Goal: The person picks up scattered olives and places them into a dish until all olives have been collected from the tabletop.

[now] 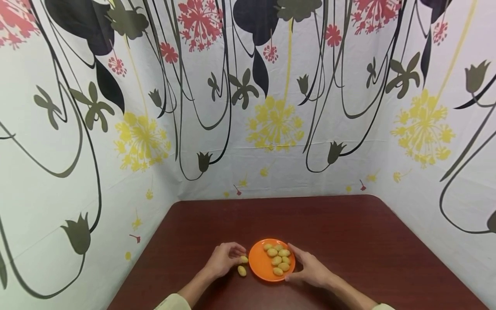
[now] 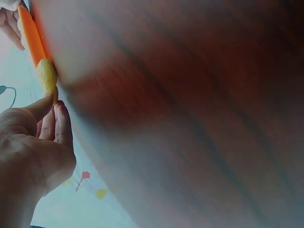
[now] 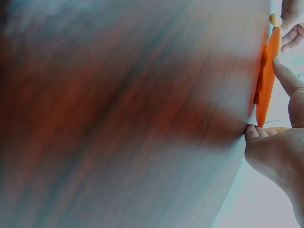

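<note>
An orange plate (image 1: 260, 262) lies on the table with several small yellow-green oval fruits (image 1: 276, 260) gathered on its right half. Left of the rim, my left hand (image 1: 225, 259) pinches one such fruit (image 1: 243, 259) between thumb and fingertips. A loose fruit (image 1: 242, 271) lies on the table just in front of it. In the left wrist view a fruit (image 2: 46, 73) shows beyond the thumb tip, partly covering the plate's edge. My right hand (image 1: 314, 270) holds the plate's right side, thumb at the near rim and fingers at the far right rim; the right wrist view shows it edge-on.
A dark red-brown table (image 1: 310, 224) stretches behind and to both sides of the plate. Flower-patterned white cloth (image 1: 240, 129) hangs behind the table and along its left and right sides.
</note>
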`<state>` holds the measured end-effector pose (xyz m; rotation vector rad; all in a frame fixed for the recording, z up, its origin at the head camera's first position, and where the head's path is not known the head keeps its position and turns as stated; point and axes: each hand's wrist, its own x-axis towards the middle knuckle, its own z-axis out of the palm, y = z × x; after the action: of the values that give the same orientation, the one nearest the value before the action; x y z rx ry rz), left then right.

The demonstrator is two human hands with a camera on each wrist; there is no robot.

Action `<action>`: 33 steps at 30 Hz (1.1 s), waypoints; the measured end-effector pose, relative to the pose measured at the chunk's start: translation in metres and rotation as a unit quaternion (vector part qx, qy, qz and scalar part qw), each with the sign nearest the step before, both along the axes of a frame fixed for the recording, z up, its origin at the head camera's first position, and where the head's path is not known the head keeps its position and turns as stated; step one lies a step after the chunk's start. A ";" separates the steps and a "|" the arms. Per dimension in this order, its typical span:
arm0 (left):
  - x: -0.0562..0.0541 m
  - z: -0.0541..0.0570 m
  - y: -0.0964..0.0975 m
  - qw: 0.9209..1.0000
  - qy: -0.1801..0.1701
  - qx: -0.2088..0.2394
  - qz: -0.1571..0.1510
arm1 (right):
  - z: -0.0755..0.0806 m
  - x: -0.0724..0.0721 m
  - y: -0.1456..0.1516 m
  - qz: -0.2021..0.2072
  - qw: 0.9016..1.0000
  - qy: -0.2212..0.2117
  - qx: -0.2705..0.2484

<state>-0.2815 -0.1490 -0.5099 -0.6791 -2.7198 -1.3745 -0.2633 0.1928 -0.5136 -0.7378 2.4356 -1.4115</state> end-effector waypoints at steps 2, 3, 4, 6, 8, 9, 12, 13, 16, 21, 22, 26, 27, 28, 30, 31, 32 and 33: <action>0.000 0.002 -0.001 1.000 0.004 -0.001 0.006 | 0.001 0.001 0.000 0.000 1.000 -0.001 0.000; -0.001 0.003 -0.002 1.000 0.006 0.000 0.009 | 0.001 0.001 0.000 0.000 1.000 -0.001 0.001; -0.001 0.003 -0.002 1.000 0.011 0.001 0.010 | 0.001 0.001 0.000 -0.001 1.000 -0.001 0.002; -0.002 0.006 -0.003 1.000 0.014 0.003 0.014 | 0.002 0.001 0.000 -0.002 1.000 -0.001 0.003; -0.003 0.008 -0.002 1.000 0.011 0.007 0.018 | 0.002 0.001 0.000 -0.003 1.000 -0.002 0.003; -0.004 0.009 -0.001 1.000 0.009 0.009 0.019 | 0.002 0.001 0.000 -0.004 1.000 -0.002 0.003; -0.004 0.012 0.002 1.000 -0.002 0.015 0.022 | 0.001 0.001 0.000 -0.004 1.000 -0.004 0.002; -0.004 0.013 0.004 1.000 -0.006 0.019 0.021 | 0.001 0.001 0.000 -0.003 1.000 -0.004 0.001; -0.003 0.014 0.009 0.999 -0.013 0.027 0.019 | 0.001 0.001 0.000 -0.001 1.000 -0.004 0.000; -0.002 0.015 0.017 0.999 -0.021 0.039 0.013 | 0.001 0.000 0.000 -0.001 1.000 -0.003 0.001; -0.002 0.015 0.018 0.999 -0.021 0.041 0.012 | 0.001 0.000 0.000 -0.001 1.000 -0.003 0.002; -0.002 0.015 0.024 0.999 -0.019 0.044 0.007 | 0.002 0.000 0.000 -0.001 1.000 -0.002 0.001; -0.001 0.014 0.026 0.999 -0.018 0.044 0.006 | 0.001 0.000 0.000 -0.001 1.000 0.001 0.003; -0.001 0.014 0.027 0.999 -0.016 0.046 0.004 | 0.001 0.000 0.000 0.000 1.000 0.004 0.004; 0.000 0.013 0.030 0.999 -0.009 0.051 -0.002 | 0.001 0.000 0.000 0.000 1.000 0.007 0.007; 0.001 0.013 0.032 0.999 -0.009 0.053 -0.003 | 0.000 -0.001 0.000 0.000 1.000 0.008 0.008; 0.001 0.013 0.033 0.999 -0.008 0.054 -0.004 | 0.000 -0.001 0.000 0.001 1.000 0.009 0.008; 0.002 0.012 0.035 0.998 -0.009 0.055 -0.005 | 0.000 -0.001 -0.001 0.001 1.000 0.009 0.009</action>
<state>-0.2798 -0.1143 -0.4976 -0.6783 -2.6334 -1.5255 -0.2644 0.1923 -0.5132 -0.7507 2.4566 -1.3871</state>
